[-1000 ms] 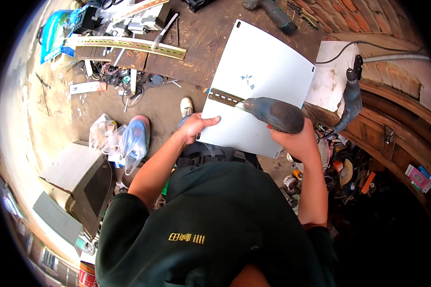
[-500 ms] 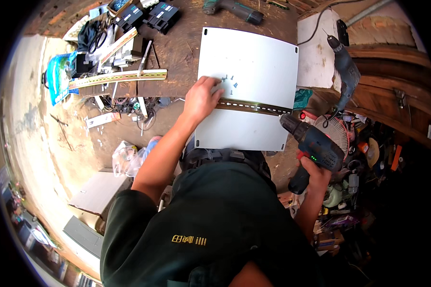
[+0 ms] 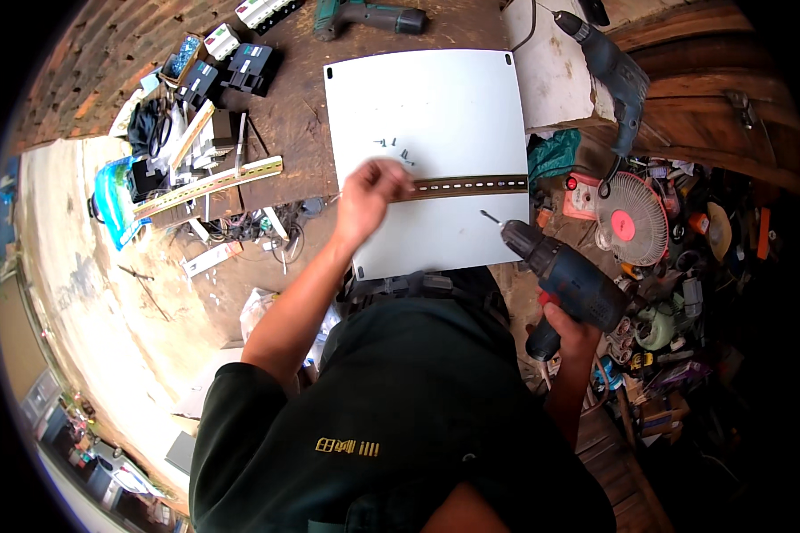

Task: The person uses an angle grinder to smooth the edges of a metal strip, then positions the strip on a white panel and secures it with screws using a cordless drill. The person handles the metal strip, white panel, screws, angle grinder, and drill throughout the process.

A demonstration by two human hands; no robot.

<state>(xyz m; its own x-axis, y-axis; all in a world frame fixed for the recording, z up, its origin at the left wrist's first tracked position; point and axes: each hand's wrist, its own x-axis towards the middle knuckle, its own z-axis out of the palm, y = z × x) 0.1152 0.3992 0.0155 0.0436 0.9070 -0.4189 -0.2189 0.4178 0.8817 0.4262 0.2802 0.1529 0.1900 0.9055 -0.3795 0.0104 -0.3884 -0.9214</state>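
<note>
My right hand (image 3: 571, 330) grips a dark blue cordless drill (image 3: 578, 280) by its handle. The drill's bit points up and left over the lower right of a white metal panel (image 3: 418, 98), apart from its surface. Across the panel runs a slotted metal mounting rail (image 3: 471, 186). My left hand (image 3: 372, 197) is over the rail's left end, its fingers curled together and slightly blurred; what they may hold is too small to make out. Just above it, several small screws (image 3: 406, 156) lie loose on the panel.
A teal cordless drill (image 3: 369, 18) lies behind the panel on the brown wooden table (image 3: 302, 93). A second slotted rail (image 3: 213, 188) and black devices (image 3: 251, 67) are at left. A corded drill (image 3: 609, 75) and fan (image 3: 631, 218) stand right.
My left hand has drawn back from the screws toward the rail's left end. The drill's bit has moved off the rail, toward the panel's lower part. The whole view has shifted.
</note>
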